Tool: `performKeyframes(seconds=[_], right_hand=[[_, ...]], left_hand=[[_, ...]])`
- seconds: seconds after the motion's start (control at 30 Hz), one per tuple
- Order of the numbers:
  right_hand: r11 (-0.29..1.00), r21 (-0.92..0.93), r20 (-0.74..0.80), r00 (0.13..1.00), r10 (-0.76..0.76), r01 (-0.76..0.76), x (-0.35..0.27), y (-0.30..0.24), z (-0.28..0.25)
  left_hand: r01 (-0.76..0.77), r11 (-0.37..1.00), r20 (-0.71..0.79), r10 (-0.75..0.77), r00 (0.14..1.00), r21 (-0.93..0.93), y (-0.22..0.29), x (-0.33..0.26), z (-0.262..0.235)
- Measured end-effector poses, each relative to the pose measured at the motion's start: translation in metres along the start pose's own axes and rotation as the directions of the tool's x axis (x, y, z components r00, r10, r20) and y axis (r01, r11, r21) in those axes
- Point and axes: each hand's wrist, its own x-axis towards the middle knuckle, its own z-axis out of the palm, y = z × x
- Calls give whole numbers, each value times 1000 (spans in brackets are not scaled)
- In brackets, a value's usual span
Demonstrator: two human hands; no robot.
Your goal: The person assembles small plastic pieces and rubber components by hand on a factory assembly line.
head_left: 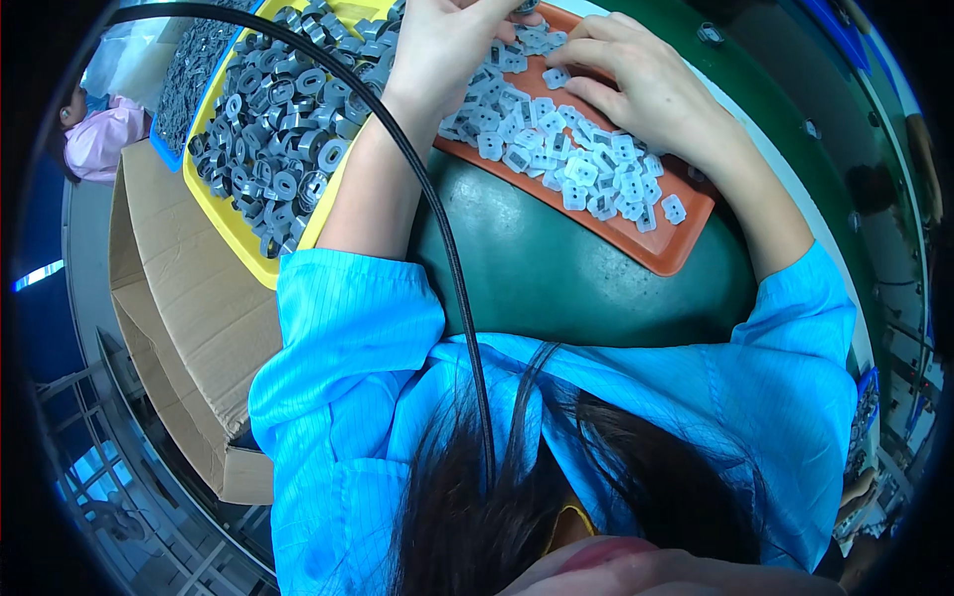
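Note:
My left hand (444, 52) is at the top edge of the view, its fingers pinched around a small dark grey plastic part (525, 6), mostly cut off by the frame. To its right, my right hand (641, 87) bends over an orange-brown tray (664, 246). Between its thumb and index fingertip shows a small translucent white plastic piece (556, 77) with rounded corners. Many similar pieces (581, 171), with small dark holes, lie heaped in the tray below both hands. Beside my left forearm, a yellow bin (231, 236) is heaped with grey ring-shaped plastic parts (283, 119).
The tray rests on a green tabletop (556, 288). A black cable (437, 204) arcs across the view in front of my left forearm. At left are an open cardboard box (199, 288) and a blue-edged bin (194, 74) of small dark parts. A person in pink (107, 139) is beyond them.

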Motion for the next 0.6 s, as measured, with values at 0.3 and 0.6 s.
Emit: performKeyframes(seconds=[0.3,0.6], right_hand=[[983,-151,-53,994,96,-103,-2,-18,5],[545,737,25,823,568,-399,7,5,-27]], left_hand=[[-103,974,98,85,992,203,1,-6,13],[-208,914,134,171,976,349,-4,-14,29]])
